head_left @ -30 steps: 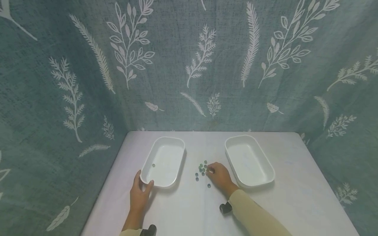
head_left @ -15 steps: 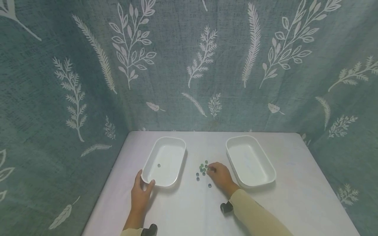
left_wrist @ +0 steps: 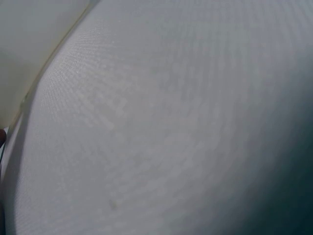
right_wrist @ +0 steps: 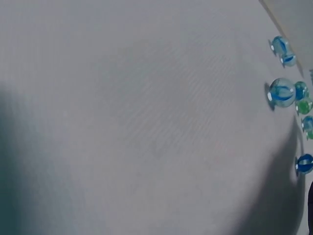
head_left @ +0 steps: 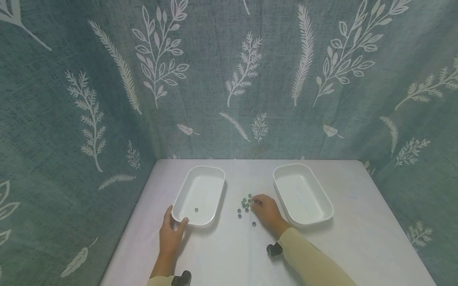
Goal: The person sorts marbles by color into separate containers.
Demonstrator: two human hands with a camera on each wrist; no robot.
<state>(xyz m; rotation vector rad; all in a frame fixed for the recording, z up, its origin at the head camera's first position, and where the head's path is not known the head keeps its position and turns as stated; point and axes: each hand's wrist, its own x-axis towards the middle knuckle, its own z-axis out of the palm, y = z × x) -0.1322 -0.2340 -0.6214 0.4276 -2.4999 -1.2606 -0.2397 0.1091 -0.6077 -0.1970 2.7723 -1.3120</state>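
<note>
My left hand [head_left: 170, 234] holds the near left corner of a white tray [head_left: 174, 215], thumb at its front rim and fingers along the side. One small glass marble [head_left: 196, 210] lies inside that tray. My right hand [head_left: 266, 212] reaches down to a loose cluster of marbles on the table, its fingertips bent beside a marble [head_left: 249, 201]. Whether a marble sits between those fingertips cannot be made out. In the right wrist view, clear marbles with blue swirls [right_wrist: 282, 92] and a green marble [right_wrist: 303, 106] show at the right edge; the right fingers are largely hidden there.
A second white tray [head_left: 304, 196] stands right of the cluster, beyond my right hand. One marble [head_left: 254, 224] lies apart, nearer me. White cloth covers the table [head_left: 222, 254]; a leaf-patterned curtain [head_left: 207, 131] rises behind it and at both sides.
The marble in the left tray has rolled right, then toward me. A marble by my right fingertips is no longer visible. Both hands stay in nearly the same places.
</note>
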